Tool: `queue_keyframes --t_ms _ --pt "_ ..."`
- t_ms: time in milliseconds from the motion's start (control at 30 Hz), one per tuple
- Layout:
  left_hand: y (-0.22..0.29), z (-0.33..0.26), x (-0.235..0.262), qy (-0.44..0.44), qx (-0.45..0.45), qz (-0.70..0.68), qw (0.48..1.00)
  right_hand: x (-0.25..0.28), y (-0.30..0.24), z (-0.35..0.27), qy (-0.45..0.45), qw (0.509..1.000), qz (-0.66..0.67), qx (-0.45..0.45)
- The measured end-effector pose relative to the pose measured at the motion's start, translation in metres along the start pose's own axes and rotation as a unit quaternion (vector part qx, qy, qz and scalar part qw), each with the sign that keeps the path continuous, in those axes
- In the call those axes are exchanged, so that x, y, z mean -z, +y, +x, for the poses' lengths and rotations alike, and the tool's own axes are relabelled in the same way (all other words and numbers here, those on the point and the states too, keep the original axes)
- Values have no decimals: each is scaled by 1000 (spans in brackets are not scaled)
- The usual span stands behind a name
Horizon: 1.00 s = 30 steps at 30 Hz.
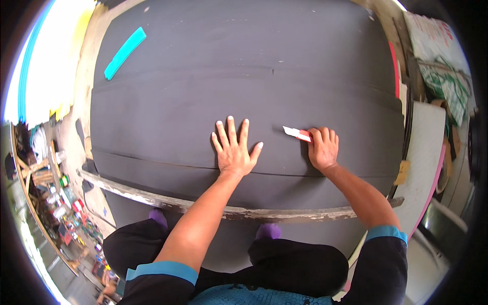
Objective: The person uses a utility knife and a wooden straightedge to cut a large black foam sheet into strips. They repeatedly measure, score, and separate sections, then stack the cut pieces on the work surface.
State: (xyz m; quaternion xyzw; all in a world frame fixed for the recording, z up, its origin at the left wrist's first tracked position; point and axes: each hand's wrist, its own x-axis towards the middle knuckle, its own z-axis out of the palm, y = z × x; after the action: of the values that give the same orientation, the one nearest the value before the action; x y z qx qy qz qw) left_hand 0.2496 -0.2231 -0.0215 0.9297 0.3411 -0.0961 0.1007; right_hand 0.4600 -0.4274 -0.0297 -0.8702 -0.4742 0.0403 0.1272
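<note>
My left hand (pixel 235 152) lies palm down with fingers spread on a large dark grey sheet (pixel 203 107). To its right, my right hand (pixel 323 148) is closed around a red-and-white utility knife (pixel 297 133). The knife's pale front end points left, just over the sheet; whether it touches the surface I cannot tell. A thin dark line or seam runs crosswise under both wrists. Nearer to me, a long straight bar (pixel 244 211) with worn, flaking paint lies across the sheet below my forearms.
A turquoise strip (pixel 124 54) lies on the sheet at the far left. Tools and clutter (pixel 71 218) crowd the floor at left. White and green sacks (pixel 442 76), a light board (pixel 427 152) and a grey chair (pixel 442 229) stand at right. My knees rest close behind the bar.
</note>
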Motion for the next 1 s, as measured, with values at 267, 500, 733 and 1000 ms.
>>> queue_keyframes --t_ms 267,500,733,1000 --pt "-6 -1 0 -29 5 -35 999 -7 10 2 -74 997 1 6" --pt "-9 -1 -1 -30 12 -46 998 -10 11 8 -109 994 -1 8" --pt "-5 2 -4 -30 1 -53 998 -7 9 10 -102 994 -27 3" --pt "-5 0 -3 -46 20 -57 997 -11 7 7 -91 995 -46 -2"
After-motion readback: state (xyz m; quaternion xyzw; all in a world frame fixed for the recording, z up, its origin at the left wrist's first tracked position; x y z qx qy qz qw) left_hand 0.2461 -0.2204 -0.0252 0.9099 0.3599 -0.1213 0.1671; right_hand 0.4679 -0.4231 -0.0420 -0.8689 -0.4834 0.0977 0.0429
